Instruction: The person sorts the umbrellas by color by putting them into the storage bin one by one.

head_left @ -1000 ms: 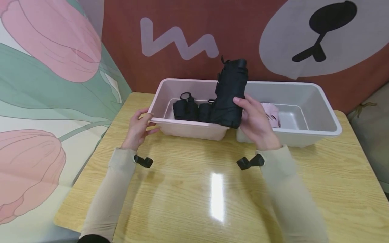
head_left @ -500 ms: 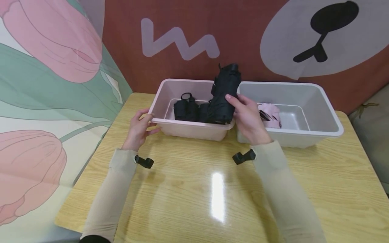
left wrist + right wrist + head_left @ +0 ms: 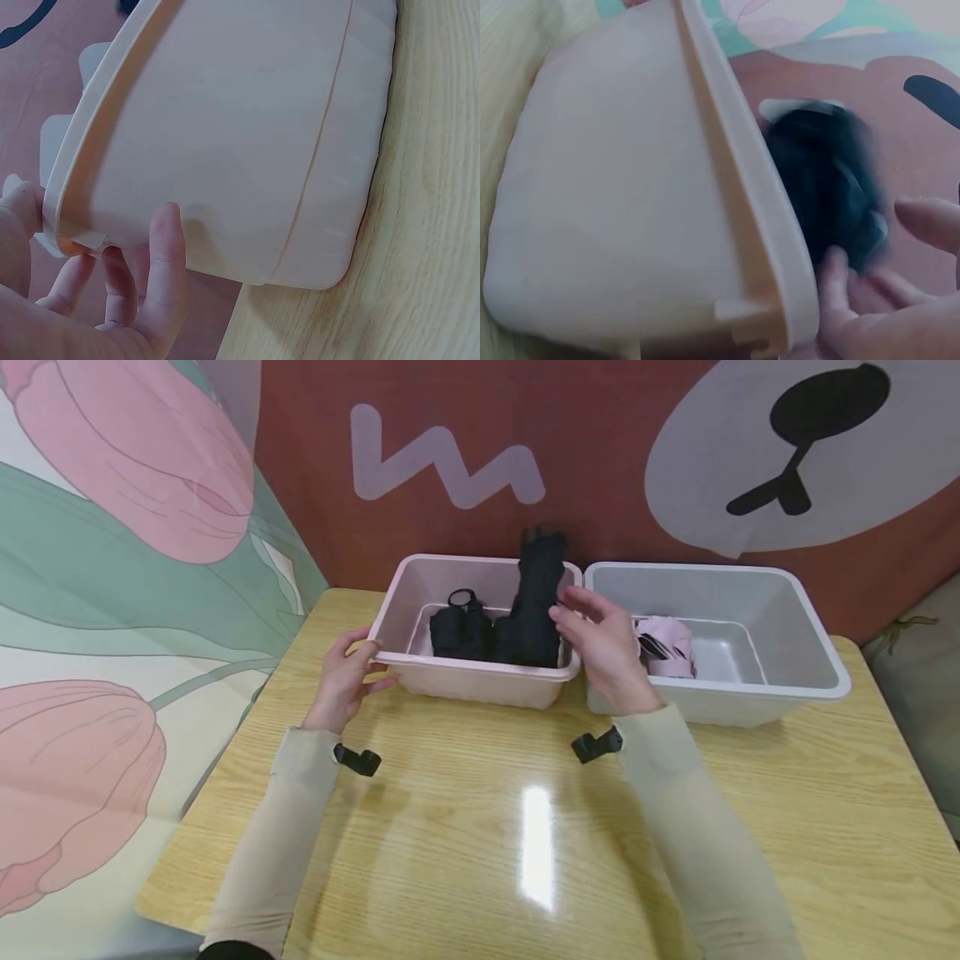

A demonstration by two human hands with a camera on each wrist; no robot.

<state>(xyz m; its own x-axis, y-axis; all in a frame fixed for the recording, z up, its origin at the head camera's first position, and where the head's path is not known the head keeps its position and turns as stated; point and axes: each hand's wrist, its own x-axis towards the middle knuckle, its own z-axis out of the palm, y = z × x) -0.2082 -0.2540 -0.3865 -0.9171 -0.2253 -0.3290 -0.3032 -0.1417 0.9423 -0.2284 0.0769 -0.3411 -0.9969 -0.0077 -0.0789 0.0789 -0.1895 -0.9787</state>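
A pink plastic bin [image 3: 480,683] stands on the table, and my left hand [image 3: 341,681] grips its rim at the left front corner. In the left wrist view that hand's fingers [image 3: 166,255] curl up under the rim's corner. Inside the bin, a black folded umbrella [image 3: 538,602] leans against the back wall, its top above the rim. My right hand [image 3: 603,639] is beside it at the bin's right end, thumb and fingers spread. The right wrist view shows the umbrella [image 3: 825,180] blurred, with the thumb apart from it. More black folded umbrellas [image 3: 461,633] lie to its left.
A grey plastic bin [image 3: 750,706] stands right of the pink one, holding a pink folded umbrella [image 3: 666,646]. Both bins are on a wooden table [image 3: 450,827] against a printed wall hanging [image 3: 585,460]. Small black cameras [image 3: 358,760] sit on the wrists.
My right hand has moved left and lowered the black umbrella into the pink bin, then loosened its fingers from it. The left hand has stayed on the rim.
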